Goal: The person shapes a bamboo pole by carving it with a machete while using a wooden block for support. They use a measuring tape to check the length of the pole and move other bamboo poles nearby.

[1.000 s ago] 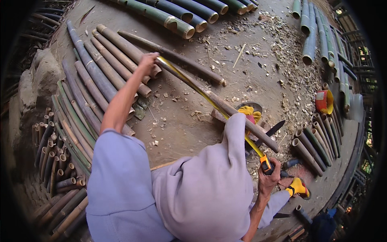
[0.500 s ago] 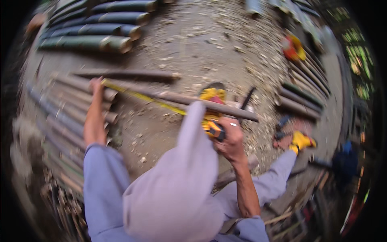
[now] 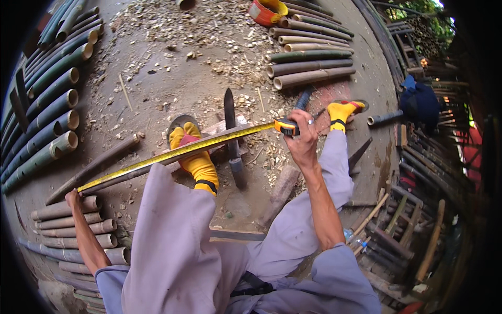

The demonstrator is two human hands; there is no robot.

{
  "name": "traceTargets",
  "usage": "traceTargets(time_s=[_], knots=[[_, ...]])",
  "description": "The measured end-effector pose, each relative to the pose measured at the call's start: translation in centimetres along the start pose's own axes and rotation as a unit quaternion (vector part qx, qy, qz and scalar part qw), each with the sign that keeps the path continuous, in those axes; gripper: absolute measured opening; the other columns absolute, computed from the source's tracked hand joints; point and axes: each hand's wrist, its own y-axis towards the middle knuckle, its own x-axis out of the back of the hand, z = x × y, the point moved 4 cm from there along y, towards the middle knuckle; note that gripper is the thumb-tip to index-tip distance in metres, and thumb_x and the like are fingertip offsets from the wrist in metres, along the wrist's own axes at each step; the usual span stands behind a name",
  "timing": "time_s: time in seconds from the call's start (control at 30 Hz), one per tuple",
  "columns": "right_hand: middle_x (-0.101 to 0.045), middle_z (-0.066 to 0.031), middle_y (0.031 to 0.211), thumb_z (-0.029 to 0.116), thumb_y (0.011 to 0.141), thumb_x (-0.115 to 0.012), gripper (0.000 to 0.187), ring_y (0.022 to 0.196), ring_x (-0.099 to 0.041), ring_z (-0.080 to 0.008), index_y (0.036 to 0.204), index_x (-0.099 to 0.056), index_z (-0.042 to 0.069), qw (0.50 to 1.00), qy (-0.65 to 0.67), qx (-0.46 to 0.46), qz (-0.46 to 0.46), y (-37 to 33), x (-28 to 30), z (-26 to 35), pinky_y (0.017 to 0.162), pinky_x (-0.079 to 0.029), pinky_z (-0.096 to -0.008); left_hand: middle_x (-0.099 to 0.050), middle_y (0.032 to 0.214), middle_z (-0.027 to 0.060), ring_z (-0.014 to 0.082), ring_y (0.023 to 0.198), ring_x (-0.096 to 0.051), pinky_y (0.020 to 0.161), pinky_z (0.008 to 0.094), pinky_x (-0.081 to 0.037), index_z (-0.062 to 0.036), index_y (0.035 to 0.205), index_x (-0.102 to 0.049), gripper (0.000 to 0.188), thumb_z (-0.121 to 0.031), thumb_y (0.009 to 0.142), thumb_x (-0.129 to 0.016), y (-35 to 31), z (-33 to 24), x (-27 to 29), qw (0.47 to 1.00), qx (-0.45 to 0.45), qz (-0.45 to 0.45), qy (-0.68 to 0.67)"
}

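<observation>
My right hand [image 3: 302,137] is closed around a yellow and black tape measure [image 3: 287,126], and its yellow blade [image 3: 178,153] is pulled out to the left. At the far left, my left hand [image 3: 73,199] is closed on the free end of the blade. The blade runs along a long, slim bamboo pole [image 3: 137,171], which slants across in front of my knee. Whether my left fingers also grip the pole is hidden. Under the pole, near my yellow-socked foot [image 3: 197,163], lies a long dark machete blade [image 3: 229,107].
Cut bamboo poles lie in rows at the left [image 3: 65,150], lower left [image 3: 78,222] and upper right [image 3: 314,76]. A thicker pole [image 3: 97,166] lies beyond my left hand. An orange-yellow bucket [image 3: 267,10] stands at the top. Wood chips [image 3: 157,42] cover the ground; a log [image 3: 280,194] lies near my leg.
The view has swung toward the right and sharpened. My right hand has moved out to the right with the tape measure, and a longer stretch of blade now shows along the pole.
</observation>
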Motion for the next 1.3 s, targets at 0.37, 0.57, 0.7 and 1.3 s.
traceTargets(time_s=[0.37,0.57,0.7,1.3], knots=[[-0.057,-0.0131,0.103,-0.008,0.06,-0.07,0.042,0.094,-0.058,-0.0309,0.096,-0.054,0.004,0.999,0.043,0.005,-0.011,0.0,-1.4,-1.1,0.081,-0.048,-0.0385,-0.061,0.069,0.0066,0.0126,0.049,-0.054,0.045,0.0266,-0.045,0.0048,0.082,-0.064,0.023,-0.018,0.085,-0.065,-2.1,-2.3,1.4,0.995,0.021,-0.053,0.086],[-0.058,-0.013,0.102,-0.009,0.059,-0.07,0.042,0.094,-0.059,-0.0306,0.096,-0.055,0.004,0.999,0.047,0.006,-0.018,-0.1,-1.2,-1.0,0.081,-0.049,-0.0382,-0.06,0.07,0.0074,0.0133,0.05,-0.054,0.045,0.0265,-0.045,0.0056,0.082,-0.063,0.02,-0.015,0.084,-0.064,-2.1,-1.7,1.3,0.997,0.007,-0.05,0.055],[-0.058,-0.013,0.102,-0.008,0.059,-0.07,0.041,0.094,-0.059,-0.0305,0.096,-0.055,0.003,0.999,0.045,0.009,-0.02,-0.2,-1.4,-1.1,0.08,-0.049,-0.0377,-0.06,0.069,0.0076,0.0135,0.049,-0.054,0.044,0.027,-0.045,0.0058,0.082,-0.062,0.019,-0.013,0.084,-0.063,-2.0,-1.8,1.4,0.997,0.012,-0.063,0.049],[-0.06,-0.0127,0.101,-0.005,0.061,-0.073,0.038,0.094,-0.059,-0.0291,0.094,-0.056,0.003,0.998,0.061,0.015,-0.026,0.0,-1.5,-0.2,0.081,-0.049,-0.0373,-0.058,0.065,0.0065,0.0135,0.047,-0.052,0.042,0.0271,-0.043,0.0039,0.078,-0.062,0.02,-0.015,0.082,-0.065,-2.8,-1.9,1.6,0.996,0.024,-0.073,0.053]])
